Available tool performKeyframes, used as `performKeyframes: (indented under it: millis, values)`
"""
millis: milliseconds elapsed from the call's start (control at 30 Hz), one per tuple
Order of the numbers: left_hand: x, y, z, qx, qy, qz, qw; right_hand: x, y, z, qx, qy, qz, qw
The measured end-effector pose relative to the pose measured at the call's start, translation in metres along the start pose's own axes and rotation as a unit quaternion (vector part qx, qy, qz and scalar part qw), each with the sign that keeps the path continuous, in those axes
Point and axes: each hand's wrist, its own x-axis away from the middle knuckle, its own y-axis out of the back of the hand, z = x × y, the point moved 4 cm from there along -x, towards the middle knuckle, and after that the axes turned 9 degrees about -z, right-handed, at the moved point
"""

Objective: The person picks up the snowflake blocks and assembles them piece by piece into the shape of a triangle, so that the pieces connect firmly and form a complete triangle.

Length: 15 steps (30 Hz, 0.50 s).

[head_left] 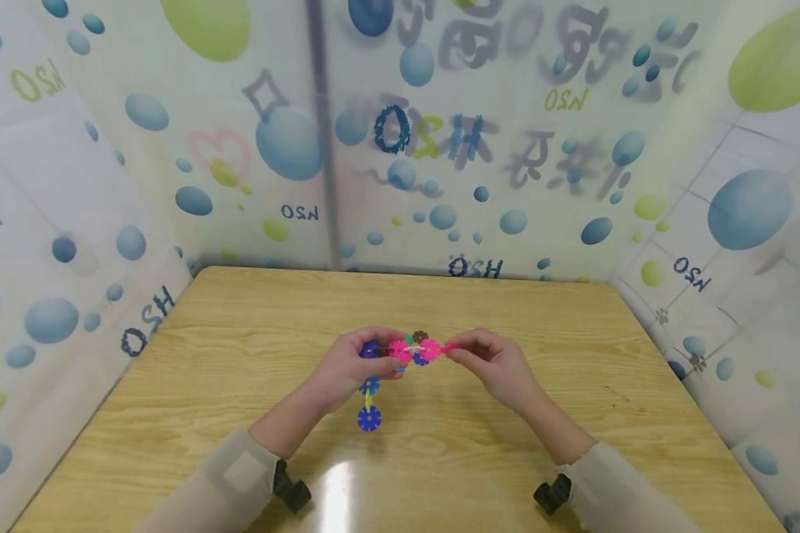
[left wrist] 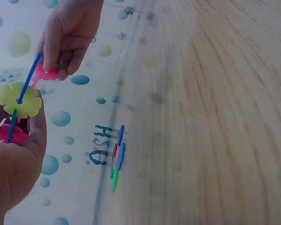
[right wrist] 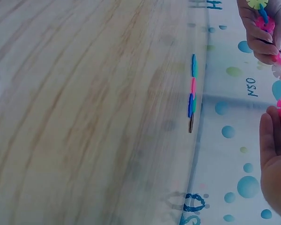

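Wooden table [head_left: 573,414] — bubble-patterned walls [head_left: 707,185] around.

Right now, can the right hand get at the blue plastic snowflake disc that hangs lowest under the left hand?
Probably yes. The blue plastic snowflake disc hangs free over the wooden table, nothing covering it, but the right hand is pinching a pink piece of the chain, so it must let go first.

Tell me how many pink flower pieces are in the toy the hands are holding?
2 for sure: one pink piece by the left hand, another beside it toward the right hand. A pink bit in the right fingers may be a third, partly hidden.
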Motion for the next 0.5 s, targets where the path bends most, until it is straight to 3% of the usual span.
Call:
performKeyframes:
  millis: [500]
  values:
    - [0.0,0.0009,-0.002,0.008,0.004,-0.001,1.0,-0.0006,-0.0023,0.006,-0.025,-0.001,-0.017,1.0]
